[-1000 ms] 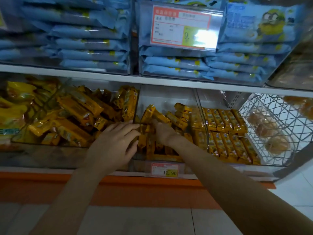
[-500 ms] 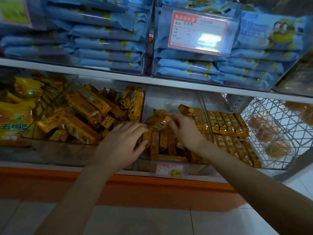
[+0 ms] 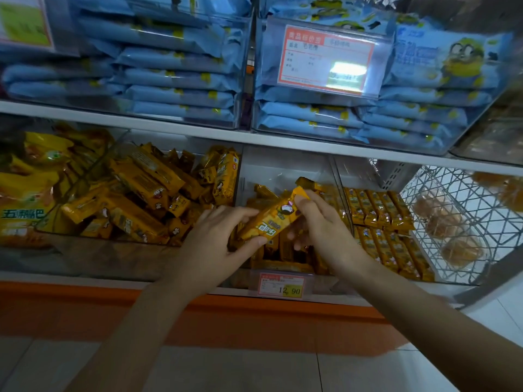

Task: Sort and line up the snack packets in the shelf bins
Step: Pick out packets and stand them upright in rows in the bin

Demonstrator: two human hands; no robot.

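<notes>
A long yellow snack packet (image 3: 271, 219) is held tilted above the middle clear bin (image 3: 283, 168) of the lower shelf. My right hand (image 3: 319, 224) pinches its upper end and my left hand (image 3: 215, 239) grips its lower end between thumb and fingers. Under the packet, more yellow packets (image 3: 283, 250) stand on end in that bin, partly hidden by my hands. The bin to the left holds a jumbled heap of the same yellow packets (image 3: 147, 199). The bin to the right holds smaller yellow packets in neat rows (image 3: 382, 222).
A price tag reading 12.90 (image 3: 281, 287) hangs on the middle bin's front. Blue packets (image 3: 181, 80) fill the bins on the upper shelf. A white wire basket (image 3: 464, 222) with wrapped buns stands at the right. Large yellow bags (image 3: 25, 193) sit far left.
My right hand has lifted one yellow packet out of the middle bin and pulled it toward me. My left hand has closed on the packet's lower end. The view has moved closer.
</notes>
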